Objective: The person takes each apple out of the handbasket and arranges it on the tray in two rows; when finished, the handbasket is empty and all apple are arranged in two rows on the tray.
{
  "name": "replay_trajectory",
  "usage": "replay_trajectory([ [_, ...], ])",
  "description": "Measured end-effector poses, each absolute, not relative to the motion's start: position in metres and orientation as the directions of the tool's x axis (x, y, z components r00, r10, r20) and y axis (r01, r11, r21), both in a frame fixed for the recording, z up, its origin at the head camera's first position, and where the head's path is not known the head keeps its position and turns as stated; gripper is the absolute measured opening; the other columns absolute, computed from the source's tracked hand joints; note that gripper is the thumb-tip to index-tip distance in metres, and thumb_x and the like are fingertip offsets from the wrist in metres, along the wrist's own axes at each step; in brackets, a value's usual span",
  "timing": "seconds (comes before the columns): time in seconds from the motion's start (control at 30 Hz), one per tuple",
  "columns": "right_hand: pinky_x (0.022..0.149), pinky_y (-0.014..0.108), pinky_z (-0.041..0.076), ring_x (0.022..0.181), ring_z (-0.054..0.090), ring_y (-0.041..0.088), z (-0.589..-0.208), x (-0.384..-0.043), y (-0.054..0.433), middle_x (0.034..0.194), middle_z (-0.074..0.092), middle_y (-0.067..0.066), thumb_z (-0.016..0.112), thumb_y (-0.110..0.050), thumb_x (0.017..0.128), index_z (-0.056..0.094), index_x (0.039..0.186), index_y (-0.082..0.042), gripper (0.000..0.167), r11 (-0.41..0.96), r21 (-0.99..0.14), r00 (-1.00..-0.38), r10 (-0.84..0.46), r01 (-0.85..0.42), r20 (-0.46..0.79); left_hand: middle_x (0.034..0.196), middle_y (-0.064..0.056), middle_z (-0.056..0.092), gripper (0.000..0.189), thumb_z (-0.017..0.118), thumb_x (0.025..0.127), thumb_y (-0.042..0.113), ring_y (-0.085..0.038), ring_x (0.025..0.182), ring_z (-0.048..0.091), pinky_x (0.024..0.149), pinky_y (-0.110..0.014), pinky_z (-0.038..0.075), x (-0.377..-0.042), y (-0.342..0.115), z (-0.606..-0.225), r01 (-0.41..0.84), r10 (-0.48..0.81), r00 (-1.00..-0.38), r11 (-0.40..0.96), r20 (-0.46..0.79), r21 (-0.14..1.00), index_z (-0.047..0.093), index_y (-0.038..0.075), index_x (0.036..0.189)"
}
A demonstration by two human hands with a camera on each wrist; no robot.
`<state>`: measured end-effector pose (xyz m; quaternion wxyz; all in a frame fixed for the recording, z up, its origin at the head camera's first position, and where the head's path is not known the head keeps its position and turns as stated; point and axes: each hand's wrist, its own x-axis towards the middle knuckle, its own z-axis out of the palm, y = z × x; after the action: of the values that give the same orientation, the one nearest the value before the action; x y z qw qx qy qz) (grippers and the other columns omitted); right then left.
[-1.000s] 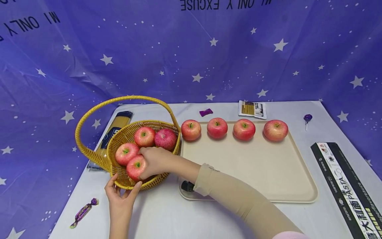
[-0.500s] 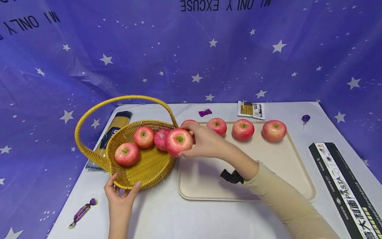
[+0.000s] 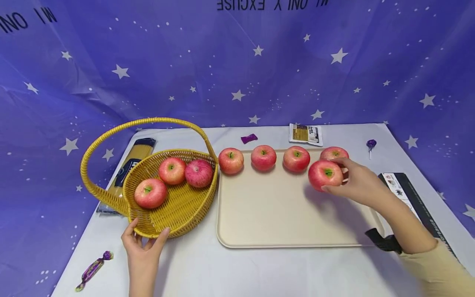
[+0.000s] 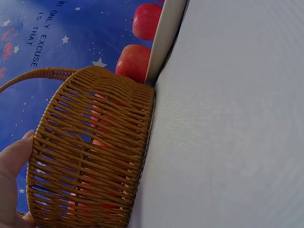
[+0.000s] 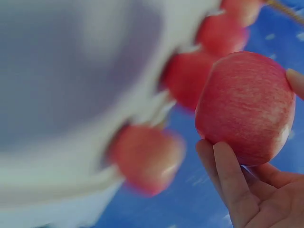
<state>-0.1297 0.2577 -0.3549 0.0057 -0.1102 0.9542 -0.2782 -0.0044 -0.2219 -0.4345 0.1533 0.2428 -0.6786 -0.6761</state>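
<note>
Transfer of apples from basket to tray, judged to be at the stage of setting one fruit down. Right of centre in the head view, the right hand (image 3: 358,183) holds a red apple (image 3: 324,175) between thumb and fingers, its stem cavity facing the camera; the right wrist view shows fingertips against the skin. The shadow on the beige tray (image 3: 267,210) suggests that the fruit is raised above the surface. It partly overlaps, in the head view, the rightmost apple (image 3: 334,152) of a row of four along the tray's far edge; the others are the leftmost apple (image 3: 231,161), the second apple (image 3: 264,158) and the third apple (image 3: 296,159).

At lower left of the frame, the left hand (image 3: 142,251) holds the near rim of the wicker basket (image 3: 182,210), thumb and forefinger spread along it, presumably to steady it. Three fruits lie inside: a front apple (image 3: 150,193), a back apple (image 3: 172,170) and a darker apple (image 3: 199,173).

The next move seems to call for lowering the held fruit onto bare tray before the row, without knocking its neighbour, and releasing it only once it sits without rolling.
</note>
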Motion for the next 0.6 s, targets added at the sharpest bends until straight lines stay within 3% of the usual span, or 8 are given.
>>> replay_trajectory([
  [0.23,0.059,0.033,0.048,0.082,0.059,0.031,-0.383,-0.122,0.311,0.099,0.063,0.023,0.079,-0.045,0.076,0.045,0.128,0.01,0.083,0.877,-0.476,-0.988,-0.124,-0.064,-0.096,0.154,-0.011,0.01,0.082,0.074,0.085,0.005,-0.033,0.137,0.027,0.097,-0.015,0.041,-0.005,-0.223,-0.433,-0.127,-0.544,-0.829,-0.04,-0.128,0.991,0.019,0.023,0.143],
  [0.6,0.066,0.036,0.05,0.092,0.058,0.039,-0.397,-0.112,0.33,0.109,0.057,0.03,0.075,-0.048,0.079,0.041,0.128,0.01,0.083,0.878,-0.478,-0.977,-0.089,0.015,-0.195,0.153,-0.011,0.011,0.082,0.073,0.084,0.002,-0.034,0.137,0.027,0.095,-0.014,0.042,-0.006,-0.222,-0.434,-0.108,-0.535,-0.838,-0.032,-0.108,0.994,0.02,0.022,0.143],
])
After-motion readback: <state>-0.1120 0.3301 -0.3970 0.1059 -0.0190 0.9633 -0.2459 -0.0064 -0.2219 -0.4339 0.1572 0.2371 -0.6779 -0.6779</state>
